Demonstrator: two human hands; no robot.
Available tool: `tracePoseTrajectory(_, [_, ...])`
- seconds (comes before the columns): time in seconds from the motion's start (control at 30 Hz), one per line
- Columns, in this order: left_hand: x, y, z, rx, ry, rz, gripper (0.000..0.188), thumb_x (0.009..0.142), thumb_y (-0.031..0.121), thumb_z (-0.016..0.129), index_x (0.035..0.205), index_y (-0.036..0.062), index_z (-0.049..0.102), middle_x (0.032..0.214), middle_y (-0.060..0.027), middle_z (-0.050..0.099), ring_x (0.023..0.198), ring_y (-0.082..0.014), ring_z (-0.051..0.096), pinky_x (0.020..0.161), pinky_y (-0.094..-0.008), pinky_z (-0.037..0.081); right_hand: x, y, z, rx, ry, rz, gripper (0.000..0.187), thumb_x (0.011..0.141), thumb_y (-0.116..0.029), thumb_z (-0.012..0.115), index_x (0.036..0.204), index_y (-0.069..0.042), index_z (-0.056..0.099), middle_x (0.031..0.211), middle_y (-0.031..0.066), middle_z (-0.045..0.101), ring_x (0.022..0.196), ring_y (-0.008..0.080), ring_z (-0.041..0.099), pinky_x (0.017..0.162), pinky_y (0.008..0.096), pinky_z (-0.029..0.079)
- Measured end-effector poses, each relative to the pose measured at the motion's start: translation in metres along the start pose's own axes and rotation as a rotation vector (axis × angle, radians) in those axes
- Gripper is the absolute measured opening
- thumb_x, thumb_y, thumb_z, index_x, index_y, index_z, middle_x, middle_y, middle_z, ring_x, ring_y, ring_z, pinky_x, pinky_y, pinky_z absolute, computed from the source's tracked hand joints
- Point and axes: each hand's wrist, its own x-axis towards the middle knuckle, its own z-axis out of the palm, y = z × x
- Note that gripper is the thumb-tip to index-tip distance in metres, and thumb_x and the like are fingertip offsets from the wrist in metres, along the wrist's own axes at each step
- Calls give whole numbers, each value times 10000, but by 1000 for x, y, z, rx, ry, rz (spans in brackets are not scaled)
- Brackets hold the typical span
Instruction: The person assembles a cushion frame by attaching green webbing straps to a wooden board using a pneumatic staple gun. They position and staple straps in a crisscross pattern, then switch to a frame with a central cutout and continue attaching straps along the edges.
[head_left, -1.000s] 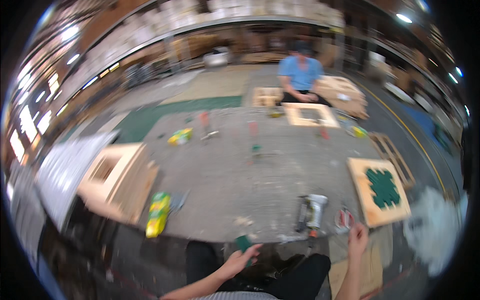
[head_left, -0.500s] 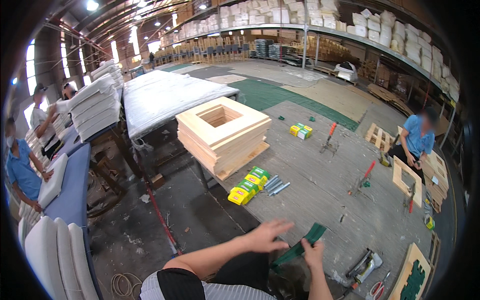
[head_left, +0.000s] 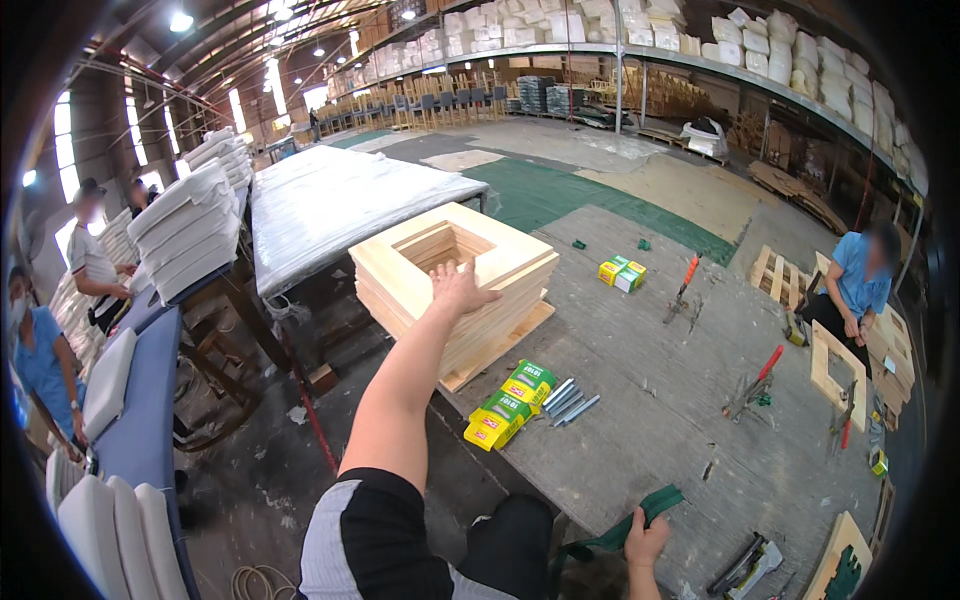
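The left hand [head_left: 464, 290], near the green strip [head_left: 661, 502] 0.5 seconds ago, now lies open on the frame stack [head_left: 508, 312] beneath it, leaving 1 hand, the right hand [head_left: 646, 540], well apart, gripping the strip.

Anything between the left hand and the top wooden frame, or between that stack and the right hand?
Nothing visible separates the left hand from the top frame; the hand appears to rest on it. Between the stack and the right hand, yellow-green boxes and grey metal strips lie on the table.
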Motion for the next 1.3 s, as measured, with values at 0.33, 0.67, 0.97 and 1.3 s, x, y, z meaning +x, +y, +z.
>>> tracePoseTrajectory(0.33, [-21,4,13,96,-50,60,1090,792,683,739,1639,148,310,1521,-335,401,1462,-483,352,1254,-561,202,2,11,-2,-69,-39,13,252,941,-233,709,941,17,677,848,224,677,783,442,656,699,474,500])
tracePoseTrajectory(0.67, [-178,15,-20,-8,-24,263,846,789,50,708,1575,188,428,1425,-224,508,1357,-397,478,1183,-486,364,1,6,-7,3,-17,9,313,948,-244,717,848,38,627,784,243,640,748,431,629,683,481,475])
tracePoseTrajectory(0.97, [-222,-3,-168,-472,95,393,791,816,-5,582,1578,160,451,1301,-240,668,1245,-322,634,1075,-380,477,0,17,-10,219,78,-63,334,938,-207,733,793,55,585,731,224,629,657,359,609,653,442,468])
tracePoseTrajectory(1.3, [-253,-58,-231,-1429,255,98,582,788,-29,524,1368,-72,524,1228,-234,681,1083,-348,712,967,-467,588,-2,9,-26,307,-11,-21,260,942,-188,713,855,42,631,779,228,644,718,401,629,680,452,483])
